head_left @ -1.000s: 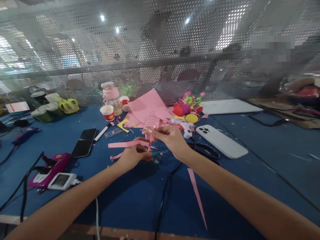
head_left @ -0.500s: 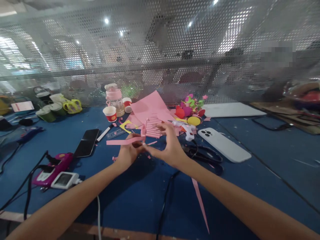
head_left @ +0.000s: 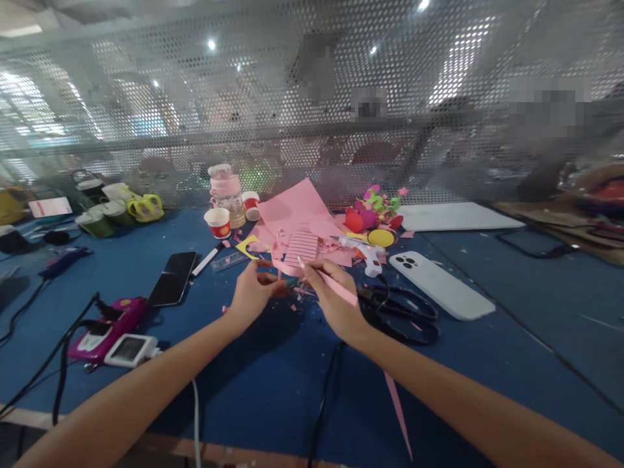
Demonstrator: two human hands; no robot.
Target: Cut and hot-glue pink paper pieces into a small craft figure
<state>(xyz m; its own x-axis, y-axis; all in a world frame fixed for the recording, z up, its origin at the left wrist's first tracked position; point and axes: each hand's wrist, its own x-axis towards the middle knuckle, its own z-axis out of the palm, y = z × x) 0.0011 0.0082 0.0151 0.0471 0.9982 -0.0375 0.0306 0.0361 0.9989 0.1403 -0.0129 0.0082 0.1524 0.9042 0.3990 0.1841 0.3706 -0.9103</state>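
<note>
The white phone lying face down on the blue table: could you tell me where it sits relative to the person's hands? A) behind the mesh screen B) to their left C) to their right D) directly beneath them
C: the white phone lies on the blue table, right of the right hand and left hand.

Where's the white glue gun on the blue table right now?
In the head view, the white glue gun lies right of centre on the blue table, between the pink paper sheets and the white phone, just beyond the right hand.
</note>
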